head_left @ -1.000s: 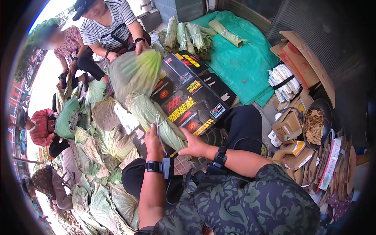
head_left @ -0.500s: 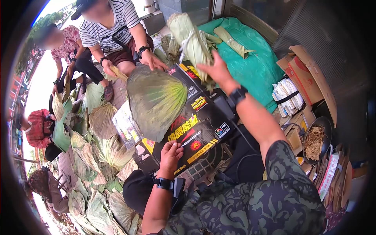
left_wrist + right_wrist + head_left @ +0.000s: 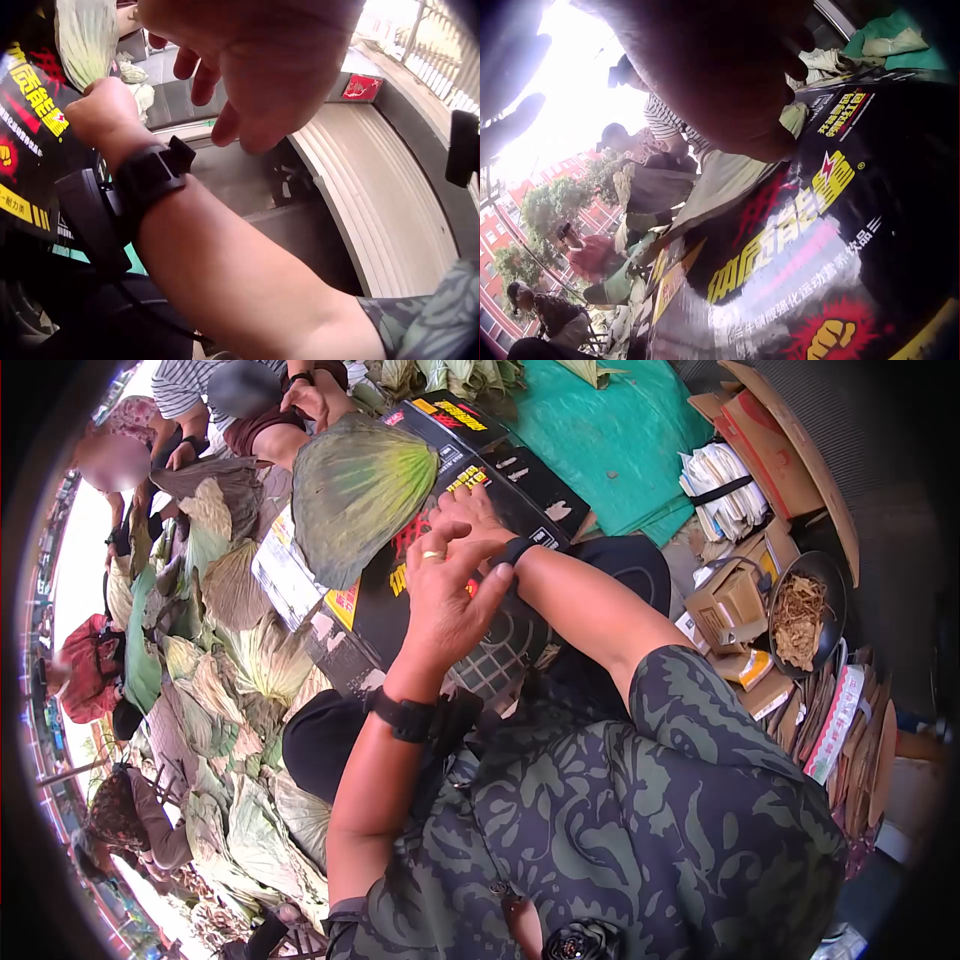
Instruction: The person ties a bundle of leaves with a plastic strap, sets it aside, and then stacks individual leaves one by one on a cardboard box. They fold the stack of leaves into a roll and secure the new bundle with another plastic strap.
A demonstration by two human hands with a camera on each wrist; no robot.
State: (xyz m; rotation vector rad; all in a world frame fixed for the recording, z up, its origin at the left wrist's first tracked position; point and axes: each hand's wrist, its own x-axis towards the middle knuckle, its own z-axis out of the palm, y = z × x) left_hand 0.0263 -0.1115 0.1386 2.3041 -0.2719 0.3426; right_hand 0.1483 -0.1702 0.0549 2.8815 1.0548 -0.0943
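Both of my hands hover over the black printed cardboard sheet (image 3: 500, 480) spread across my lap as a work surface. My left hand (image 3: 445, 595), a ring on one finger, is raised with fingers loosely spread and holds nothing. My right hand (image 3: 470, 510) lies just beyond it, low over the cardboard; it appears empty with its fingers loosely bent, though the left hand hides part of it. The left wrist view shows the right hand (image 3: 105, 112) bunched near the cardboard's edge and the left hand's palm filling the top of the frame.

A folded lotus leaf (image 3: 355, 490), green fading to yellow at its ribs, lies on the far end of the cardboard, just ahead of my fingers, likely put there within easy reach. A seated person (image 3: 250, 400) across from me rests a hand at its far edge.

Loose lotus leaves (image 3: 230, 670) are heaped on the ground to my left. Tied leaf bundles (image 3: 440, 372) sit on a green tarpaulin (image 3: 610, 440) ahead. To my right, a dark round pan (image 3: 805, 615) holds brown dried strands, beside small cartons (image 3: 730, 600), a strapped stack of white papers (image 3: 720, 485) and flattened cardboard (image 3: 780, 440).
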